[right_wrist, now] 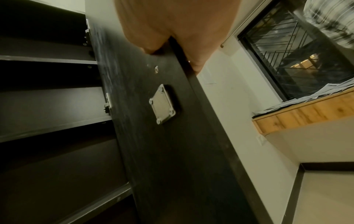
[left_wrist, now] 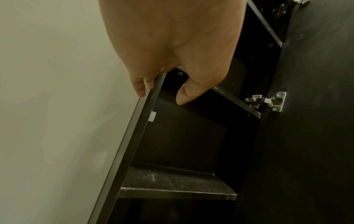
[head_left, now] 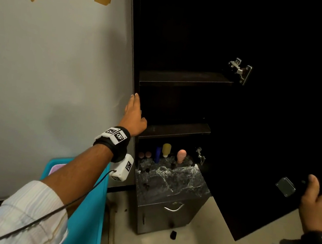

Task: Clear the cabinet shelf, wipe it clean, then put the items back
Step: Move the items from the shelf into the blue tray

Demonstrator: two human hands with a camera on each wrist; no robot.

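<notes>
The dark cabinet stands open, and its two shelves (head_left: 185,77) (head_left: 178,128) look bare. My left hand (head_left: 135,116) holds the front edge of the left side panel (left_wrist: 124,151), with the fingers (left_wrist: 140,87) on the wall side and the thumb (left_wrist: 184,95) inside. My right hand (head_left: 317,199) grips the free edge of the open cabinet door (head_left: 265,158), thumb on its inner face. Below the lower shelf, a yellow bottle (head_left: 166,149), a pink one (head_left: 181,156) and a blue one (head_left: 157,154) stand upright. The dusty shelf (left_wrist: 172,181) shows in the left wrist view.
A small drawer unit with a marbled top (head_left: 172,180) sits under the shelves and carries the bottles. A turquoise bin (head_left: 87,215) stands on the floor at the left against the pale wall. A metal lock plate (head_left: 285,186) sits on the door near my right hand. A wooden counter (right_wrist: 306,115) is off right.
</notes>
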